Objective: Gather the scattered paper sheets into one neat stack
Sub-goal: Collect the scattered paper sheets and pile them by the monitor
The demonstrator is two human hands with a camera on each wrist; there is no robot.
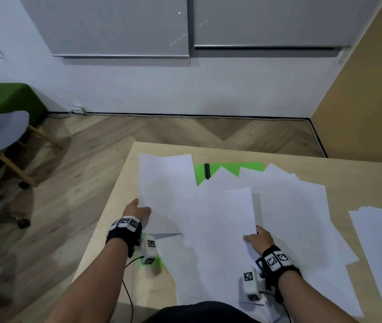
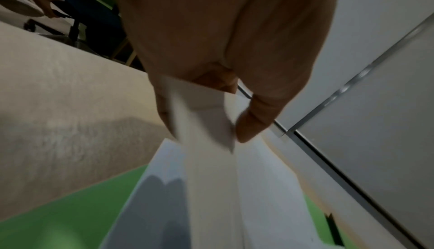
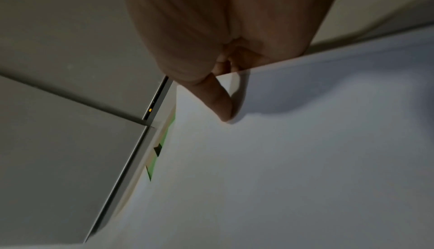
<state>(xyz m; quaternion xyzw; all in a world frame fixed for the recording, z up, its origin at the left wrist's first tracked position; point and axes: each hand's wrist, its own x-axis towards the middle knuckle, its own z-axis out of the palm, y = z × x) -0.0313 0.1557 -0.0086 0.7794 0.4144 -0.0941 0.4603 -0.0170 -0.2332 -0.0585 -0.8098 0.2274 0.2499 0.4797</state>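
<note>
Head view: I am watching both hands working a loose spread of white paper sheets [image 1: 278,206] covering most of the table [image 1: 120,206]. The left hand [image 1: 136,212] is pinching the near corner of a lifted sheet [image 1: 164,183]; the right hand [image 1: 258,238] is gripping the near corner of another raised sheet [image 1: 227,213]. A green folder [image 1: 201,173] with a black clip [image 1: 206,170] is lying under the far sheets. More paper is sitting at the right edge.

Left wrist view: thumb and fingers are closing on a white sheet edge, blurred. Risk I am noting: a one-corner hold is letting the sheet droop, so it may fold, or drag its neighbours.

Right wrist view: the thumb [image 3: 223,104] is pressing on top of a sheet [image 3: 305,160]; the fingers beneath are mostly hidden. Risk: sheets near the front edge may be slipping off the table if the pile gets swept.
</note>
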